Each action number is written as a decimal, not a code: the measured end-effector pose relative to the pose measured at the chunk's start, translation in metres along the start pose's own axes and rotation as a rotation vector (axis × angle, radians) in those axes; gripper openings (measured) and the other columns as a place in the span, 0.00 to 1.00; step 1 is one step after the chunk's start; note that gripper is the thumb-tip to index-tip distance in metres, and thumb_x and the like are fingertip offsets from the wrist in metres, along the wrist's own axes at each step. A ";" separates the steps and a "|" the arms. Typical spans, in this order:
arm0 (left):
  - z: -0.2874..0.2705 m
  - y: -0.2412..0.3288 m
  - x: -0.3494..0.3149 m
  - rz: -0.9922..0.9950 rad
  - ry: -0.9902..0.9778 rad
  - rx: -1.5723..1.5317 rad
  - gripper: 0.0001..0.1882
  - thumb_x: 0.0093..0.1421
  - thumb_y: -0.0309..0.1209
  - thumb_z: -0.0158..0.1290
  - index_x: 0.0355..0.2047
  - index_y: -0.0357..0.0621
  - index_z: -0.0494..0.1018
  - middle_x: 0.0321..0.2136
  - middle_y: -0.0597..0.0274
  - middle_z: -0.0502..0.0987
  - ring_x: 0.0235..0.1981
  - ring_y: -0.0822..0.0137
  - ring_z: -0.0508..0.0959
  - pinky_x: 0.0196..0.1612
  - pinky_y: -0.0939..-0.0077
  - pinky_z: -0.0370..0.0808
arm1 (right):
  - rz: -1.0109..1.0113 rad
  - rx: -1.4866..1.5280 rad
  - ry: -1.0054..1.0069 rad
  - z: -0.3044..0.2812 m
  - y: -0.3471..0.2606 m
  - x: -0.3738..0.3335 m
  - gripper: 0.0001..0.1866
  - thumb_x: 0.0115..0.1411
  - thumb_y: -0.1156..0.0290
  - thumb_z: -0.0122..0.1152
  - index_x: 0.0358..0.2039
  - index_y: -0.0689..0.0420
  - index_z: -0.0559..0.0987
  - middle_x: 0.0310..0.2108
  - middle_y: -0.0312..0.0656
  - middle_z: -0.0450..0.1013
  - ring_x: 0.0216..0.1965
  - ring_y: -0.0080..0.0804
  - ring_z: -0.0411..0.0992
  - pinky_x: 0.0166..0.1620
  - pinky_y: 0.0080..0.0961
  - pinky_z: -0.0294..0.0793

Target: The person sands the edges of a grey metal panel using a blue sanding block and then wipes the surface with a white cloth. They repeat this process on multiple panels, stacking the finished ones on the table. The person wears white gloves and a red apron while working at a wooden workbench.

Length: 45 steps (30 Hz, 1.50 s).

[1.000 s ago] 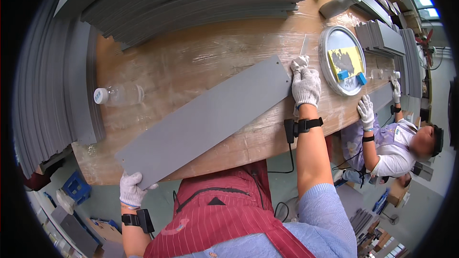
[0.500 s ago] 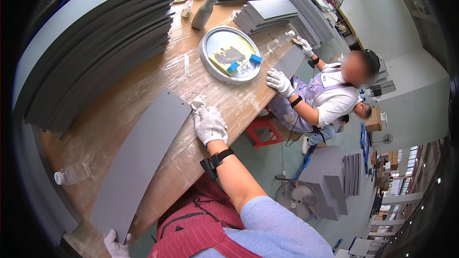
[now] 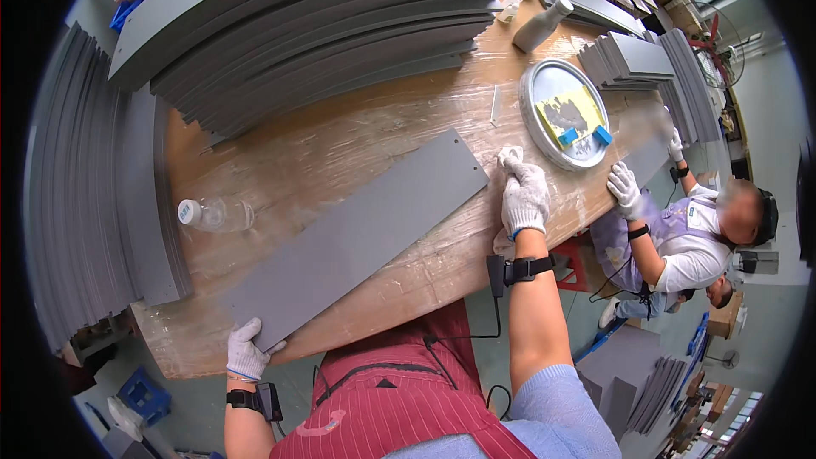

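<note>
A long, flat grey panel (image 3: 357, 238) with small holes near its ends lies slantwise on the film-covered table. My left hand (image 3: 246, 350), in a white knit glove, grips its near left corner, thumb on top. Just beyond the panel's far right end is my right hand (image 3: 525, 195), gloved too, with fingers curled. A whitish bit shows at its fingertips, and I cannot tell whether it is cloth or glove. Right of that hand sits a round white lid (image 3: 529, 110), carrying a yellow sheet (image 3: 582, 106) smeared with grey paste and blue blocks (image 3: 603, 135).
Tall stacks of grey panels stand at the back (image 3: 340, 25) and left (image 3: 85, 195). A clear bottle (image 3: 217, 214) lies near the left stack. A grey bottle (image 3: 542, 25) stands behind the lid. At right, a co-worker's gloved hand (image 3: 625, 190) rests on another panel.
The view has swung left, bringing my left hand and the left stack further in. My right hand has come slightly away from the panel's end. My left hand still holds its corner.
</note>
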<state>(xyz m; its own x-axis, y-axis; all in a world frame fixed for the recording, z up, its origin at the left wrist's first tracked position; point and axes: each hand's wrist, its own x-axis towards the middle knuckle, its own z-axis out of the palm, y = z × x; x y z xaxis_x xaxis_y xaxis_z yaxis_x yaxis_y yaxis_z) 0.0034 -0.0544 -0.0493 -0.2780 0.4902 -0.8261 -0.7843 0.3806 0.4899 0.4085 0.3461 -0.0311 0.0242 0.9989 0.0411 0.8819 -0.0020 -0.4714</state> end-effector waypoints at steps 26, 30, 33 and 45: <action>0.011 -0.002 0.002 0.047 0.052 -0.018 0.26 0.59 0.32 0.56 0.57 0.38 0.65 0.43 0.47 0.79 0.36 0.48 0.85 0.26 0.52 0.87 | -0.268 -0.378 -0.164 0.046 -0.078 0.048 0.11 0.61 0.61 0.60 0.40 0.51 0.83 0.42 0.49 0.78 0.47 0.50 0.75 0.51 0.43 0.76; 0.007 -0.003 0.002 0.022 0.084 -0.025 0.26 0.60 0.32 0.56 0.57 0.38 0.65 0.43 0.47 0.79 0.36 0.47 0.85 0.26 0.52 0.87 | -0.268 -0.318 -0.189 0.043 -0.082 0.050 0.10 0.60 0.63 0.60 0.39 0.52 0.83 0.44 0.49 0.77 0.48 0.51 0.75 0.51 0.44 0.75; 0.008 -0.001 0.004 0.018 0.092 -0.011 0.26 0.60 0.32 0.55 0.57 0.38 0.65 0.44 0.47 0.79 0.36 0.47 0.85 0.27 0.51 0.87 | -0.206 -0.334 -0.118 0.052 -0.080 0.044 0.11 0.60 0.62 0.61 0.38 0.52 0.84 0.47 0.50 0.76 0.49 0.50 0.74 0.52 0.43 0.75; 0.009 -0.002 0.001 0.005 0.099 -0.030 0.26 0.60 0.32 0.54 0.58 0.39 0.65 0.45 0.47 0.78 0.36 0.48 0.85 0.25 0.53 0.86 | -0.104 -0.222 -0.033 0.011 0.034 0.023 0.08 0.57 0.66 0.68 0.37 0.52 0.86 0.38 0.48 0.78 0.43 0.48 0.76 0.49 0.39 0.75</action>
<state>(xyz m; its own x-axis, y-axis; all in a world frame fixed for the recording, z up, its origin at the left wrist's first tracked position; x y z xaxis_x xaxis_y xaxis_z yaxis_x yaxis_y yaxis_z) 0.0093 -0.0479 -0.0484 -0.3340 0.4115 -0.8480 -0.7985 0.3545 0.4865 0.4337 0.3697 -0.0553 -0.0840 0.9953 0.0483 0.9609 0.0937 -0.2607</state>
